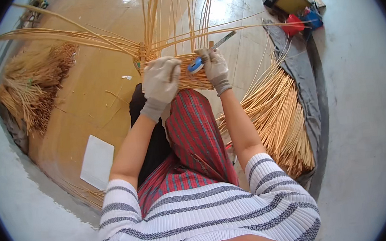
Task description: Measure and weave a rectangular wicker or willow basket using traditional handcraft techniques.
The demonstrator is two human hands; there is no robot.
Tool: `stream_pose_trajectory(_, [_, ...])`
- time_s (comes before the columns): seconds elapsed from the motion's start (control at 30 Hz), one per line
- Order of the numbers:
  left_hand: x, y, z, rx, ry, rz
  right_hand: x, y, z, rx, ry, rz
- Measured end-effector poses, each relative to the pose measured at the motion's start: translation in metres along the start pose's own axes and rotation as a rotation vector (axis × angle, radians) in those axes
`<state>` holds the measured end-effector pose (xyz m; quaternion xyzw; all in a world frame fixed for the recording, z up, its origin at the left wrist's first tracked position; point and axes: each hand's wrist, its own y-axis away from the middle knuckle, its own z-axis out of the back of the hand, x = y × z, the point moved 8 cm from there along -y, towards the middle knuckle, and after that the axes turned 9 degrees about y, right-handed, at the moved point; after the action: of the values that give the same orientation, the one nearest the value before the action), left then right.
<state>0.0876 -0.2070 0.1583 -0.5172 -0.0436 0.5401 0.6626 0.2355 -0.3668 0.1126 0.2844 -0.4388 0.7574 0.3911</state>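
Striped white-and-gray knitwear is filling the foreground as a person is sitting bent over a half-woven wicker panel, both forearms reaching forward. Beyond the lap, tan flooring is spreading out to the left. Red plaid cloth is draping over the person's lap, while a dark trouser leg is showing beside it. To the right, a fanned bundle of peeled wicker rods is resting along a gray cloth; to the far left, a second rod bundle is lying near the floor's edge. Just past the knees, the wicker panel is sitting between the two gloved hands, its long stakes rising away and other rods trailing to the left. Near the left forearm, a white sheet is lying flat. The left hand is bearing on the panel's left part with curled fingers; whether they are gripping a rod cannot be told. At the panel's right end, the right hand is closing its fingers around a blue tape measure, whose narrow blade is pointing up and to the right.
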Motion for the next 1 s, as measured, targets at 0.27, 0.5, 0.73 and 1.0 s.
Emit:
stream_pose_trajectory(0.27, [0.007,-0.038,-0.041,0.19,-0.174,-0.015,0.018,-0.001,0.002,-0.05,0.158,0.104])
stream_pose_trajectory(0.5, [0.026,-0.03,-0.05,0.266,-0.113,0.031,0.004,0.005,-0.002,0.031,0.089,0.039])
stream_pose_trajectory(0.73, [0.018,-0.032,-0.033,0.254,-0.096,-0.022,0.005,-0.002,-0.004,0.021,0.12,0.06])
stream_pose_trajectory(1.0, [0.027,0.054,0.033,0.17,-0.487,0.137,0.073,0.089,0.088,-0.101,-1.11,-0.089])
